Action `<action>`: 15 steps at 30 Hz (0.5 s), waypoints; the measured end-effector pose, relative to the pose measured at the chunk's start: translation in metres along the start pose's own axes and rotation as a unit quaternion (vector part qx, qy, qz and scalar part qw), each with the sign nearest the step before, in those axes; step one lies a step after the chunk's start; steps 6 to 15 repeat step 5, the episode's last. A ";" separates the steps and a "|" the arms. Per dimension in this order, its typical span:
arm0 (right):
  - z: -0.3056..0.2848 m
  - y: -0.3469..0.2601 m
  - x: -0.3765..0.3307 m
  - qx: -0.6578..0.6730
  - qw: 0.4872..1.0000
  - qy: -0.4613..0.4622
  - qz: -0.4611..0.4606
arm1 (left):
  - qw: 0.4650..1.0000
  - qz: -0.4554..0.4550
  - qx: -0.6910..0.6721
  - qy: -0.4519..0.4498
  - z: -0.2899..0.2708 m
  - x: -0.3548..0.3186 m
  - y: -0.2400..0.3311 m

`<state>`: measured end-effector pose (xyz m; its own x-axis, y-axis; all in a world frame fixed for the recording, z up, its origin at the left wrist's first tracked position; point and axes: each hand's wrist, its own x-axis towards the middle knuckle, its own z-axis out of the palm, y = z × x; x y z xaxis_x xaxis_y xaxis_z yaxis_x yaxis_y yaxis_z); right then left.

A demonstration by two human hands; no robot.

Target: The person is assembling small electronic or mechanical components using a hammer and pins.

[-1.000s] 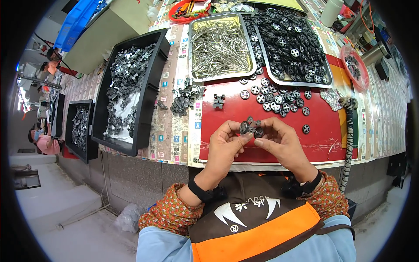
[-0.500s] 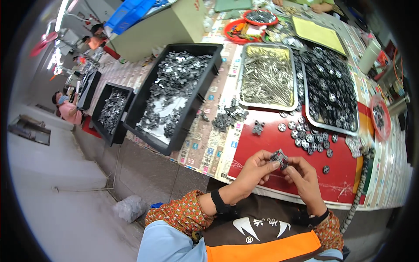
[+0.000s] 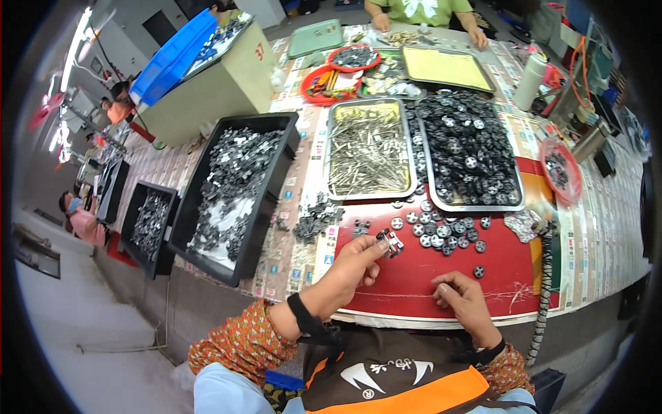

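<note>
Between thumb and fingertips, my left hand (image 3: 356,265) grips a small toy-car chassis (image 3: 392,243), dark with silvery bits, above the red board (image 3: 407,283). My right hand (image 3: 465,303) is apart from it, low over the board's front, fingers loosely bent and spread with nothing seen in them. Beyond the hands lies a loose group of small black wheels (image 3: 448,231) with silver hubs; a single wheel (image 3: 479,272) sits nearer me. Just behind the held piece rests another dark chassis piece (image 3: 361,228), partly hidden by my left hand.
At the left stand a large black bin (image 3: 181,238) and a smaller one (image 3: 129,234) of dark parts. A metal tray (image 3: 416,162) holds thin metal pins; another tray (image 3: 520,196) is heaped with wheels. Dark parts (image 3: 317,217) are piled between. Across the table sits a person in green (image 3: 420,10).
My hands have separated. The left hand carries the chassis leftward and away from me; the right hand has let go and lies lower. The whole view has shifted.
</note>
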<state>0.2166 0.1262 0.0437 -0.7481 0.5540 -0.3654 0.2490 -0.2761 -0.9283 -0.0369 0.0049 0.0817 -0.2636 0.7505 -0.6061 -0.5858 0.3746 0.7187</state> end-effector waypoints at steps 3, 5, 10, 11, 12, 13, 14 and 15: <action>0.002 0.013 -0.004 -0.005 1.000 0.011 -0.016 | 0.999 0.003 0.050 -0.014 0.035 0.032 0.018; 0.002 0.021 -0.004 -0.040 0.999 0.017 -0.027 | 0.998 0.023 0.061 -0.003 0.054 0.040 0.023; 0.002 0.021 -0.004 -0.040 0.999 0.017 -0.027 | 0.998 0.023 0.061 -0.003 0.054 0.040 0.023; 0.002 0.021 -0.004 -0.040 0.999 0.017 -0.027 | 0.998 0.023 0.061 -0.003 0.054 0.040 0.023; 0.002 0.021 -0.004 -0.040 0.999 0.017 -0.027 | 0.998 0.023 0.061 -0.003 0.054 0.040 0.023; 0.002 0.021 -0.004 -0.040 0.999 0.017 -0.027 | 0.998 0.023 0.061 -0.003 0.054 0.040 0.023; 0.002 0.021 -0.004 -0.040 0.999 0.017 -0.027 | 0.998 0.023 0.061 -0.003 0.054 0.040 0.023; 0.002 0.021 -0.004 -0.040 0.999 0.017 -0.027 | 0.998 0.023 0.061 -0.003 0.054 0.040 0.023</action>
